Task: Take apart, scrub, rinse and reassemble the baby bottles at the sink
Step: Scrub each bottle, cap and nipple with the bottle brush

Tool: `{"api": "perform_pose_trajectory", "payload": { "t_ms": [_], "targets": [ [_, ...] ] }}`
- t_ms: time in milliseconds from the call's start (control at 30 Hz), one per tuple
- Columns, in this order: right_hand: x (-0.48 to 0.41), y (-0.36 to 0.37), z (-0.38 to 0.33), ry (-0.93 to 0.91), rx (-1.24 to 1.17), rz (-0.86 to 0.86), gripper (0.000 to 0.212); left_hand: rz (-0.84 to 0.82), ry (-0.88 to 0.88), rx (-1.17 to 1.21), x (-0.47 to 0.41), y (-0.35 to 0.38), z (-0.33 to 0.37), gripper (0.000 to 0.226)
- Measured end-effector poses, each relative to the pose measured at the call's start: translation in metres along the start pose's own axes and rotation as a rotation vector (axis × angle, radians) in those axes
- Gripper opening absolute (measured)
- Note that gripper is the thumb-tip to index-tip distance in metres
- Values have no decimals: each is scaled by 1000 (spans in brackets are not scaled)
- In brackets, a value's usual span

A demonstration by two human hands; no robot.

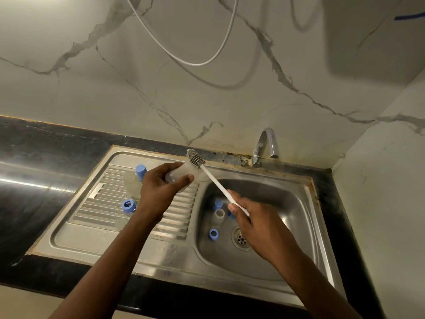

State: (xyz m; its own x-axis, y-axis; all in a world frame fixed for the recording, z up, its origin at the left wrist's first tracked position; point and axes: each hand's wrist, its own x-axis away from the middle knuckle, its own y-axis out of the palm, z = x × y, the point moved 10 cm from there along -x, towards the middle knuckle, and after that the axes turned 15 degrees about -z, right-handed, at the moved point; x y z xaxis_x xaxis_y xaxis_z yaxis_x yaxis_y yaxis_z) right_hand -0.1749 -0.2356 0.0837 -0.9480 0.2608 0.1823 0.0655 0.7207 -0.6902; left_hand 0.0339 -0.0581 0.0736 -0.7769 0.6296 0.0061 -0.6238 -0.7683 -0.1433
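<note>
A home kitchen — steel sink (161, 261), tap (264, 146), marble-look wall (207, 88).

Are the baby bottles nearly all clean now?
Not yet. Taking apart looks done: a blue ring lies loose in the sink basin and a blue cap stands on the drainboard. Scrubbing is underway: the left hand grips a clear bottle, the right hand holds the brush, its head at the bottle's mouth. Rinsing and putting back together are left; no water shows at the tap.
</note>
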Motion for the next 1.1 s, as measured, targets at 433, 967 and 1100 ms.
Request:
{"api": "perform_pose_trajectory", "payload": {
  "t_ms": [433, 967, 1100],
  "targets": [
    [10, 10, 13, 4, 18, 23, 46, -18, -443, 1018, 13, 28, -46, 57],
    [6, 17, 15, 12, 37, -5, 45, -203, -527, 968, 12, 33, -62, 55],
    [7, 19, 16, 15, 35, -9, 45, -183, -469, 756, 9, 26, -65, 47]
  ]
}}
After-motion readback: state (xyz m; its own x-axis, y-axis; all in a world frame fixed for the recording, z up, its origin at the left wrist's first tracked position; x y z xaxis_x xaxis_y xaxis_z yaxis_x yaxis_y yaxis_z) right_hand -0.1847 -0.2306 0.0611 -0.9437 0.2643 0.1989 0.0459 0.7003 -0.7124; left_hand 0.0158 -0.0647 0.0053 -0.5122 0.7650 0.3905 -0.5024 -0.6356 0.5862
